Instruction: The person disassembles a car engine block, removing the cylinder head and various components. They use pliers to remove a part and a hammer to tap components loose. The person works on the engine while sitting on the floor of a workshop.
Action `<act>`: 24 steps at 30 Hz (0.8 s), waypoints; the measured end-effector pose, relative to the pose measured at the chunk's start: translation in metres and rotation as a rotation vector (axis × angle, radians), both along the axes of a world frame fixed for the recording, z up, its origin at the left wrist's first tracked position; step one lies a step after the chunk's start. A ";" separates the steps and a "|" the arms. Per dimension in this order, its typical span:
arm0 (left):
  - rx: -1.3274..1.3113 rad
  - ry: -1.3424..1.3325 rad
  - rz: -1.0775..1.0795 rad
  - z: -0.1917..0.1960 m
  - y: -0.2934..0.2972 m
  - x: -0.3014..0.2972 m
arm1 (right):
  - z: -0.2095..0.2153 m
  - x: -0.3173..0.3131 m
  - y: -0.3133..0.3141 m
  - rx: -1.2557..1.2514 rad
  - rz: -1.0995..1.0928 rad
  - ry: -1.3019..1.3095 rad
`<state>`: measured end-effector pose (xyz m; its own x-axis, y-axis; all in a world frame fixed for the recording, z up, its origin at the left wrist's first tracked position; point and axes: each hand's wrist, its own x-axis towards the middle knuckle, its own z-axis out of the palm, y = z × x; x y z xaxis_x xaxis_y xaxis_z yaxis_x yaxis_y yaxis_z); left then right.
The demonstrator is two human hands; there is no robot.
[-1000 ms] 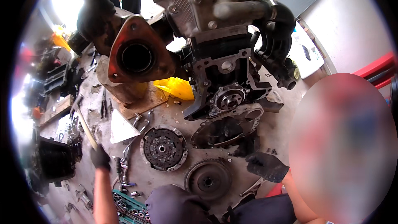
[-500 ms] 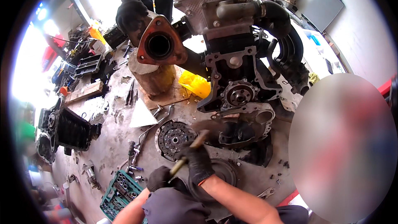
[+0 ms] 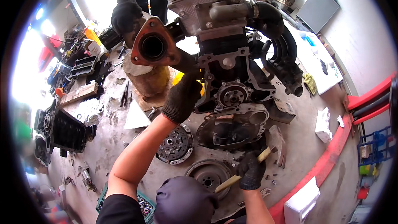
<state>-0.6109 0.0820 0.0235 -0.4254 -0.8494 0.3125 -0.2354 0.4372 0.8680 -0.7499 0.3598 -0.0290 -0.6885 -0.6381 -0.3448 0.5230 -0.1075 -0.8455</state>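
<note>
My right hand (image 3: 251,170), in a dark glove, is closed round the wooden handle of a hammer (image 3: 228,183). The hammer's rusty head (image 3: 277,143) lies just right of a metal housing (image 3: 232,130) on the floor. My left hand (image 3: 183,97), gloved too, is raised to the left edge of the engine (image 3: 228,64), fingers curled; what they grip is hidden. Another person's gloved hand (image 3: 126,14) rests on the pipe with an orange three-cornered flange (image 3: 152,46). On the floor lie a round clutch assembly (image 3: 176,143) and a toothed flywheel (image 3: 208,178), near my arms.
A wooden stump (image 3: 149,81) stands left of the engine. An open green socket case (image 3: 147,207) lies at lower left, partly behind my left arm. A black engine part (image 3: 68,130) stands farther left. A red metal beam (image 3: 319,174) crosses the right side. A dark cap (image 3: 182,201) shows between my arms.
My left hand has left the hammer handle and moved up to the engine's left side. My right hand has carried the hammer to the right. The view has shifted slightly.
</note>
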 end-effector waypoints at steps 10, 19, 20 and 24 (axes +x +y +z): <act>-0.460 0.136 0.135 0.002 -0.027 -0.019 | 0.002 0.016 -0.004 0.095 0.047 -0.141; -0.305 0.176 0.163 0.017 -0.020 -0.020 | -0.008 0.024 -0.004 0.127 0.120 -0.157; -0.394 0.150 0.175 0.017 -0.025 -0.022 | -0.010 0.026 -0.004 0.122 0.136 -0.152; -0.530 0.108 0.219 0.020 -0.026 -0.022 | -0.007 0.033 -0.006 0.127 0.187 -0.098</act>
